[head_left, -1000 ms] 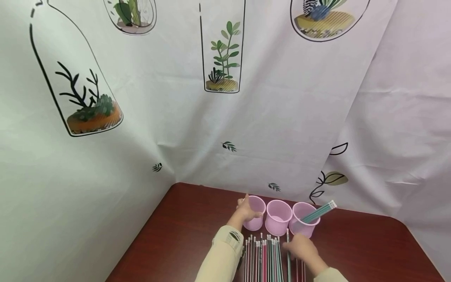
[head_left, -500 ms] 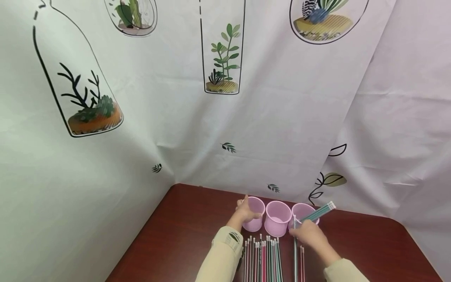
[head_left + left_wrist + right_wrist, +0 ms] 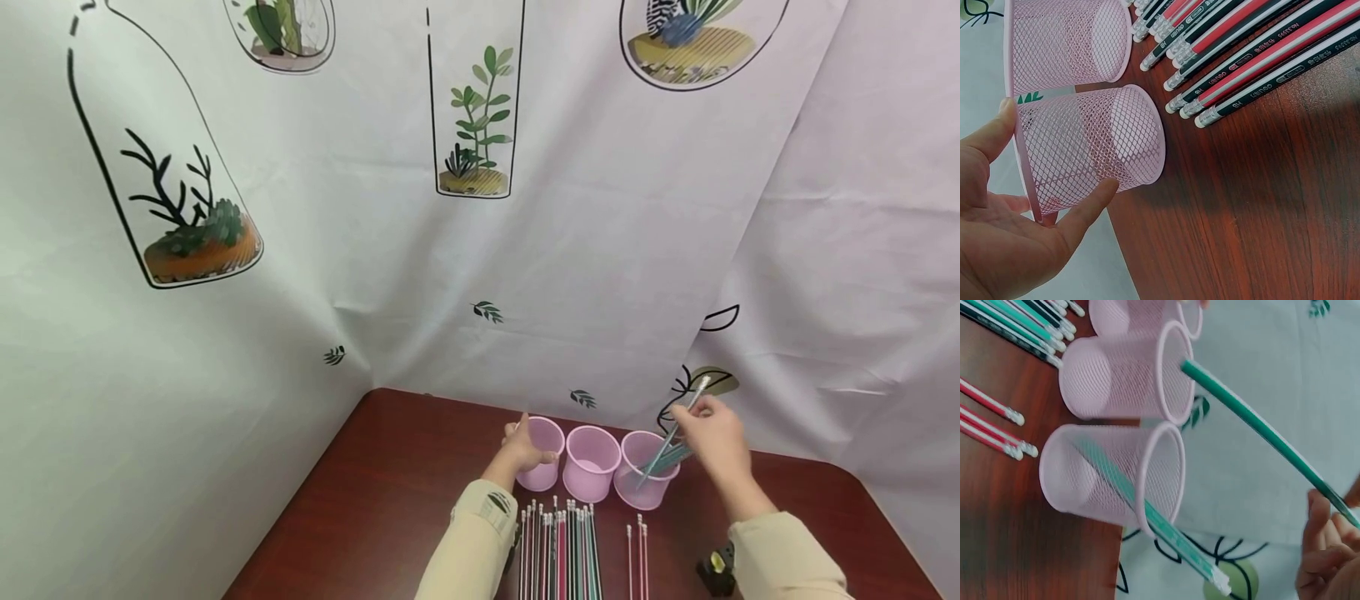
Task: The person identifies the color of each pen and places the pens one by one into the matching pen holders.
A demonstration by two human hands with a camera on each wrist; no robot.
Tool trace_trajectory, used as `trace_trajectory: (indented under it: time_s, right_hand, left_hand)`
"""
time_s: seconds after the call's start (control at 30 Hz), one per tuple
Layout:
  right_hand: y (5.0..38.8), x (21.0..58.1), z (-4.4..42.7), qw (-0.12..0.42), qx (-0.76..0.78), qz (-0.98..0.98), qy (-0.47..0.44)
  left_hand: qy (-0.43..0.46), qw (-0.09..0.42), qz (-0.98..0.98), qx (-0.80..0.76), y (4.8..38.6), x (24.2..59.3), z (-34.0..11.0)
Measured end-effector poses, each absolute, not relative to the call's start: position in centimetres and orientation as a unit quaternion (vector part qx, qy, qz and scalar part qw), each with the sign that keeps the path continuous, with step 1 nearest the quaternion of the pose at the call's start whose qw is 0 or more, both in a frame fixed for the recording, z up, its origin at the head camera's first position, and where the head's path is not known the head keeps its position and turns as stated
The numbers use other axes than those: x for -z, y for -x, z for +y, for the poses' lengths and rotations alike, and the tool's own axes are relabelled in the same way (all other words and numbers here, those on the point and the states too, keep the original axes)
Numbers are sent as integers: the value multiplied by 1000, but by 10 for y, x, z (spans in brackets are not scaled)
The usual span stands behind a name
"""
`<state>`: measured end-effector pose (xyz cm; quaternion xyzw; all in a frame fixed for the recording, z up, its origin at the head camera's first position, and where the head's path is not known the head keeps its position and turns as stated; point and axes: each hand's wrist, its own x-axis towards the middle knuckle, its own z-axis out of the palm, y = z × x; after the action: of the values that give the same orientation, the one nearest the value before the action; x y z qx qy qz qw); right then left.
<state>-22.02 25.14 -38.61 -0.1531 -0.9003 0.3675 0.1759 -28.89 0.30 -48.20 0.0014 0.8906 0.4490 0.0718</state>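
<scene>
My left hand (image 3: 523,450) grips the leftmost pink mesh pen cup (image 3: 1091,147), its thumb and fingers spread around the rim and side. My right hand (image 3: 718,437) pinches a green pencil (image 3: 1260,428) near its eraser end. That pencil slants down over the rightmost pen cup (image 3: 637,494); in the right wrist view its lower tip shows beyond the rims, apart from the cups. Inside the rightmost cup, a bundle of green pencils (image 3: 1179,540) leans against the rim, eraser ends out. Between the two stands the middle pen cup (image 3: 587,483), with no pencils visible in it.
In front of the cups lies a row of black, red and green striped pencils (image 3: 558,554), erasers toward the cups. To their right are three red-and-white pencils (image 3: 991,428). The brown table (image 3: 420,467) meets a patterned cloth (image 3: 585,275) at the back.
My right hand has lifted the green pencil off the table and carried it up and right, over the rightmost cup. My left hand stays on the leftmost cup.
</scene>
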Motion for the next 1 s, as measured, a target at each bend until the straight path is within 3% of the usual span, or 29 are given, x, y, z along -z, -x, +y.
trace_trajectory:
  time_s: [0.13,0.27,0.6,1.0]
  right_hand:
    - [220,388,261,228,-382,-868,219]
    - [218,402,269,241,-379,-855,258]
    - [213,439,274,191,-371,-865,278]
    - [211,459,269,154,-397,-857,292]
  left_hand:
    - [-2,74,890,-449,289,482,3]
    - [1,76,889,-452,289,481,3]
    - [-4,73,889,-452,287,480,3]
    - [-3,69,889,-454,286,480,3]
